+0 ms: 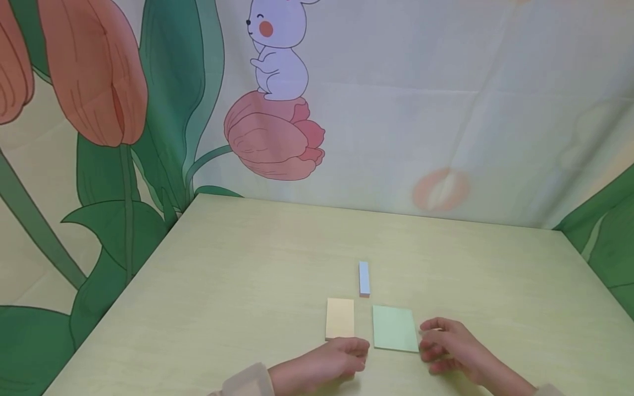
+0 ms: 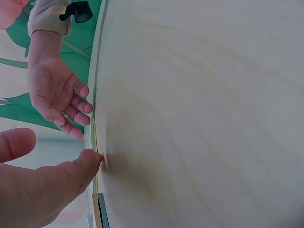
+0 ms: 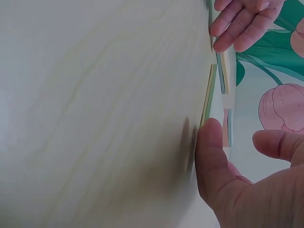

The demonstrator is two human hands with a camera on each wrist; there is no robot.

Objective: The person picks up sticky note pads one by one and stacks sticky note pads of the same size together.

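In the head view, three flat pads that look like sticky notes lie on the table: a cream rectangular pad [image 1: 340,318], a pale green square pad [image 1: 395,329] to its right, and a narrow pale blue pad [image 1: 364,279] behind the gap between them. My left hand [image 1: 333,362] is just in front of the cream pad, its relaxed fingers overlapping the near edge. Beside the green pad's right edge is my right hand [image 1: 455,347], palm inward, fingers loosely bent. The right wrist view shows my index fingertip [image 3: 212,128] right at the green pad's edge. Neither hand grips anything.
A pale wooden table [image 1: 238,258] spreads under the pads and both hands. Behind it hangs a cloth [image 1: 376,110] printed with tulips and a white rabbit. A small black device [image 2: 78,12] is on the right sleeve in the left wrist view.
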